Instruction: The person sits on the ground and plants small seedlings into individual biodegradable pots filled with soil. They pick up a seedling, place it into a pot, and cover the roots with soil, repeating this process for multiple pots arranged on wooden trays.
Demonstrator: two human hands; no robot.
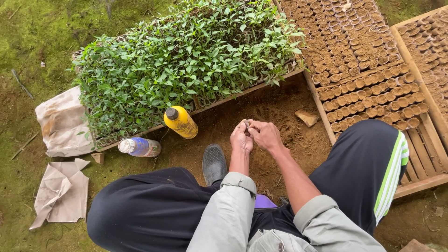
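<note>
My left hand (241,138) and my right hand (266,135) meet above bare brown soil (275,112), fingertips pinched together on a small dark object (246,123) too tiny to identify. A dense bed of green seedlings (186,60) stands just beyond them. A wooden tray (326,121) packed with several small soil-filled pots (368,100) lies to the right of my hands. My knees in dark trousers frame both sides, and a black shoe (214,163) rests below my left hand.
A yellow bottle (181,122) and a blue-and-white bottle (139,147) lie by the seedling bed's edge. Crumpled paper bags (60,121) sit on the mossy ground at left. A small stone (306,117) lies near the tray. A second pot tray (429,42) is at right.
</note>
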